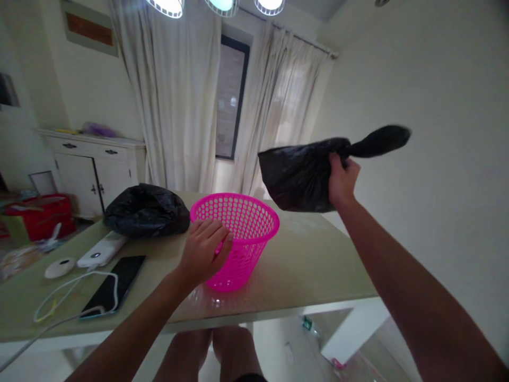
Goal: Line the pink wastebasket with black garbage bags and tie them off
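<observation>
A pink perforated plastic basket (242,260) stands upright near the table's front edge, with no bag lining visible inside it. My left hand (207,246) is at the basket's left rim, its fingers curled over the edge. Raised to the right, above the table, my right hand (342,178) grips a black plastic bag (298,175) by its gathered part. The bag's wide end hangs left and a narrow tail sticks out to the right. Left of the basket lies another black plastic bag (147,212), crumpled, its mouth facing up.
On the table (310,265), at the left, lie a phone (115,284) with a white cable, a white power bank (102,249) and a small round white object (59,268). Behind are a white cabinet (95,170) and curtains (178,95). A green-capped bottle (310,324) lies on the floor.
</observation>
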### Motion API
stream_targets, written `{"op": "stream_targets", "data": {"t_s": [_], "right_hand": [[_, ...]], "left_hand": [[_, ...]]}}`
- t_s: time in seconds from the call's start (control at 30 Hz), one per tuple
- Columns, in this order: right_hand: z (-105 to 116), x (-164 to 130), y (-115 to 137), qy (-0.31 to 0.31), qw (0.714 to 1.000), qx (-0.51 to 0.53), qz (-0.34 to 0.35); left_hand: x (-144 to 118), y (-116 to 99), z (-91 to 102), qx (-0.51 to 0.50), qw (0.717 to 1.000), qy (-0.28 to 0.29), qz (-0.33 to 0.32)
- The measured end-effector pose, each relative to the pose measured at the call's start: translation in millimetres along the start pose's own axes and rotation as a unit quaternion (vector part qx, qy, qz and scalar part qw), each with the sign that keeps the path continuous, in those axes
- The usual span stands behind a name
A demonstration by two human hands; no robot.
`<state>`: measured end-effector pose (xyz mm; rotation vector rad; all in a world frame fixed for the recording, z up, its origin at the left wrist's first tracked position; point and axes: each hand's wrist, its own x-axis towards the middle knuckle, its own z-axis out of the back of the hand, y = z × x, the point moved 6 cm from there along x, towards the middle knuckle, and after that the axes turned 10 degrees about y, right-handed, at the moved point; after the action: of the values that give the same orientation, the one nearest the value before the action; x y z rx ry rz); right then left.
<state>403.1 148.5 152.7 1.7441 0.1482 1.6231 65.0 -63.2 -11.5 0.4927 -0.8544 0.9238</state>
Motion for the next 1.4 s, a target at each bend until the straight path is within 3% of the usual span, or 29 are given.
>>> {"op": "stream_targets", "data": {"t_s": [0.1, 0.2, 0.3, 0.4, 0.47, 0.53, 0.67, 0.73, 0.77, 0.83, 0.9, 0.97, 1.07, 1.13, 1.2, 1.27, 1.33, 1.4], "right_hand": [[-30.8, 45.4, 47.9, 0.041, 0.985, 0.163, 0.028], [-74.5, 53.7, 62.1, 0.093, 0.977, 0.193, -0.009], [-114.0, 25.0, 55.6, 0.163, 0.977, 0.116, -0.071], [-136.7, -20.5, 62.3, 0.253, 0.963, -0.087, -0.026], [-148.1, -52.9, 71.8, 0.331, 0.916, -0.224, 0.032], [-159.6, -84.8, 77.9, 0.427, 0.856, -0.283, 0.065], [-185.7, -150.1, 87.2, 0.664, 0.717, -0.169, 0.127], [-191.3, -169.1, 90.7, 0.717, 0.674, -0.101, 0.146], [-192.4, -171.0, 90.4, 0.715, 0.678, -0.091, 0.143], [-191.5, -164.0, 87.6, 0.677, 0.717, -0.106, 0.124], [-187.5, -152.8, 87.4, 0.638, 0.754, -0.114, 0.113], [-182.4, -143.8, 90.8, 0.617, 0.773, -0.082, 0.12], [-173.2, -136.8, 89.9, 0.618, 0.775, -0.042, 0.126], [-164.3, -133.5, 80.2, 0.617, 0.774, -0.071, 0.122], [-153.3, -130.1, 66.0, 0.609, 0.773, -0.136, 0.114], [-143.3, -127.6, 53.8, 0.597, 0.772, -0.195, 0.099], [-138.6, -128.6, 51.5, 0.588, 0.773, -0.217, 0.096], [-140.6, -133.4, 60.0, 0.577, 0.781, -0.212, 0.112]], "left_hand": [[0.7, -1.5, -1.8, 0.002, 1.0, 0.007, 0.004], [1.4, -2.6, -0.3, 0.007, 1.0, 0.017, 0.01], [1.9, -2.4, 2.3, 0.003, 0.999, 0.032, 0.019], [1.0, 0.6, 4.7, -0.008, 0.998, 0.048, 0.031], [-0.1, 4.1, 5.5, -0.012, 0.997, 0.054, 0.047], [-1.1, 7.5, 6.1, -0.016, 0.996, 0.053, 0.069], [1.0, 10.8, 4.6, -0.026, 0.993, 0.072, 0.084], [5.9, 16.7, 6.3, -0.044, 0.992, 0.076, 0.09], [9.4, 23.0, 8.5, -0.059, 0.991, 0.068, 0.103], [18.4, 42.3, 12.2, -0.093, 0.982, 0.05, 0.154], [29.8, 63.7, 8.7, -0.139, 0.966, 0.072, 0.206], [42.4, 78.2, -4.1, -0.211, 0.938, 0.155, 0.226], [56.0, 84.7, -17.5, -0.274, 0.902, 0.272, 0.192], [60.4, 92.6, -11.1, -0.235, 0.92, 0.257, 0.178], [59.9, 104.8, 2.6, -0.164, 0.95, 0.189, 0.187], [55.1, 115.8, 11.3, -0.112, 0.961, 0.141, 0.212], [51.0, 120.1, 8.5, -0.122, 0.952, 0.142, 0.243], [50.9, 114.0, -3.4, -0.205, 0.925, 0.175, 0.268]]}}
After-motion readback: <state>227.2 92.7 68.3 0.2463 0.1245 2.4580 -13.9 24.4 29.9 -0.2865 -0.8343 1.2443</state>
